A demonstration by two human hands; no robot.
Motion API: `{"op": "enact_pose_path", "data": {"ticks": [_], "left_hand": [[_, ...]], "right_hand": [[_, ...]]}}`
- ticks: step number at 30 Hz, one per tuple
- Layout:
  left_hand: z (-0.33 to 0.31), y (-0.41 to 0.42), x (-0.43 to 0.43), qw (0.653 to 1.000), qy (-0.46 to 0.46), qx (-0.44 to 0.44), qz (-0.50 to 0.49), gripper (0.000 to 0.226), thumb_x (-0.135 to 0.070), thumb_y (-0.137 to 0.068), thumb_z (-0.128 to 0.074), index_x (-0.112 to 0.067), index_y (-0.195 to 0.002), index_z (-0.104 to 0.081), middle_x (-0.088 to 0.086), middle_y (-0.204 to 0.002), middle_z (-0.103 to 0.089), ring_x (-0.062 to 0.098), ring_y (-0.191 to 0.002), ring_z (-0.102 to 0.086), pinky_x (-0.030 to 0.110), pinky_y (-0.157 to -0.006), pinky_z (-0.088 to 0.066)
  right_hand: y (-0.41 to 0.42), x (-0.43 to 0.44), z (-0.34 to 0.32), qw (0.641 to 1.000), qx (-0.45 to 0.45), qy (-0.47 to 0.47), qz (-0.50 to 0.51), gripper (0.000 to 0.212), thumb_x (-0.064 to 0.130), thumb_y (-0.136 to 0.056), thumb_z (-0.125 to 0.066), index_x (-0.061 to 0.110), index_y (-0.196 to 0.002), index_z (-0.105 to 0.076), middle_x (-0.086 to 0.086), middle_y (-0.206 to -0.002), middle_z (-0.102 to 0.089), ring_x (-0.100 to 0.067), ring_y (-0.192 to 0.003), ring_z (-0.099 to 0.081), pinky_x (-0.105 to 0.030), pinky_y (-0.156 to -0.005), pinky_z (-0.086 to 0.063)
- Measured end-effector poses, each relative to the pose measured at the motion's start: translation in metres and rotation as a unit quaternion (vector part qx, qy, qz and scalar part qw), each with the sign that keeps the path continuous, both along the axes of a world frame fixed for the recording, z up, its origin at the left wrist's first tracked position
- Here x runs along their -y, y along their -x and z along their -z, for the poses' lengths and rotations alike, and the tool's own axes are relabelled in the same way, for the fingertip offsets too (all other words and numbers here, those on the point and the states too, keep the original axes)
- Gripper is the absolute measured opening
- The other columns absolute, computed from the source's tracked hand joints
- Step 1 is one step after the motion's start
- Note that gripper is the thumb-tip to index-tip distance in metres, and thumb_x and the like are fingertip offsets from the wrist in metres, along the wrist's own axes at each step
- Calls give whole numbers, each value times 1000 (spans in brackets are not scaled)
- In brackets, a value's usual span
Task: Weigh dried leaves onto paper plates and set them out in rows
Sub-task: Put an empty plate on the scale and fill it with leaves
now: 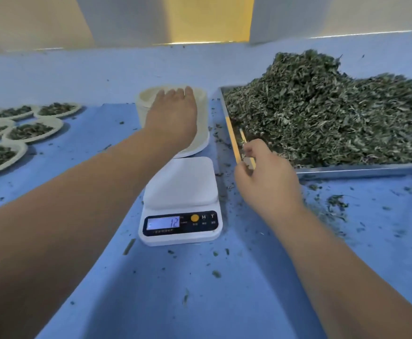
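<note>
Blue tabletop [151,289]: scale [180,192] near tray [347,168] edge; left hand [173,113] atop plates [202,118].

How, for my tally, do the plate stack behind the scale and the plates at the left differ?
The plate stack looks empty and piled; the left plates hold dried leaves, spread singly. The left hand rests on the stack; no hand touches the left plates. Both are pale.

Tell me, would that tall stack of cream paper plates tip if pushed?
Being thin paper, the stack of cream paper plates is likely light and would probably slide on the blue table cover if pushed low. It stands tall, so a shove up where the left hand rests might topple it.
</note>
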State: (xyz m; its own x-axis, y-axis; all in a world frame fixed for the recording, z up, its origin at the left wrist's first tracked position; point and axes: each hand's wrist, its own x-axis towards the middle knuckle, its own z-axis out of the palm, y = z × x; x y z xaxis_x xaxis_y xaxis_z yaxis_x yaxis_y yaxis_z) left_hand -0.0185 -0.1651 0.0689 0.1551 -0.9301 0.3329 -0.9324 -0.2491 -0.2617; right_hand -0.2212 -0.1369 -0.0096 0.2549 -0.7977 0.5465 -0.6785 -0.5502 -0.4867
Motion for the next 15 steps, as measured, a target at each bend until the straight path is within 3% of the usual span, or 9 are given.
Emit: {"op": "enact_pose_path", "data": {"ticks": [2, 4, 7, 15], "left_hand": [[-2, 1, 3, 1000, 14, -6, 15, 40, 1, -94, -44, 0, -133, -48, 18, -110, -60, 39, -103, -57, 45, -84, -45], [-4, 3, 4, 999, 24, -26, 20, 16, 4, -92, -46, -6, -103, -52, 8, -79, -44, 33, -83, -48, 39, -66, -35], [-6, 7, 6, 999, 21, -7, 25, 16, 6, -90, -50, -10, -88, -48, 6, -71, -34, 31, -78, -46, 36, -64, -33], [-13, -1, 5, 997, -11, 61, 39, 20, 7, -88, -55, -12, -91, -49, 5, -71, -34, 28, -72, -44, 33, -57, -30]], "right_hand": [[-1, -1, 1, 999, -14, -20, -22, 27, 22, -95, -53, 16, -121, -56, -6, -96, -70, -32, -75, -62, -40, -71, -48], [-3, -3, 0, 999, -16, -24, -30, 29, 22, -95, -51, 17, -123, -55, -6, -102, -72, -33, -80, -64, -42, -76, -50], [-5, -7, 1, 999, -7, -14, -32, 31, 23, -93, -52, 18, -123, -57, -2, -96, -73, -29, -80, -65, -38, -76, -49], [-2, -11, -4, 998, -8, -52, -32, 27, 23, -94, -52, 20, -120, -58, 0, -100, -72, -26, -84, -66, -44, -84, -54]]}}
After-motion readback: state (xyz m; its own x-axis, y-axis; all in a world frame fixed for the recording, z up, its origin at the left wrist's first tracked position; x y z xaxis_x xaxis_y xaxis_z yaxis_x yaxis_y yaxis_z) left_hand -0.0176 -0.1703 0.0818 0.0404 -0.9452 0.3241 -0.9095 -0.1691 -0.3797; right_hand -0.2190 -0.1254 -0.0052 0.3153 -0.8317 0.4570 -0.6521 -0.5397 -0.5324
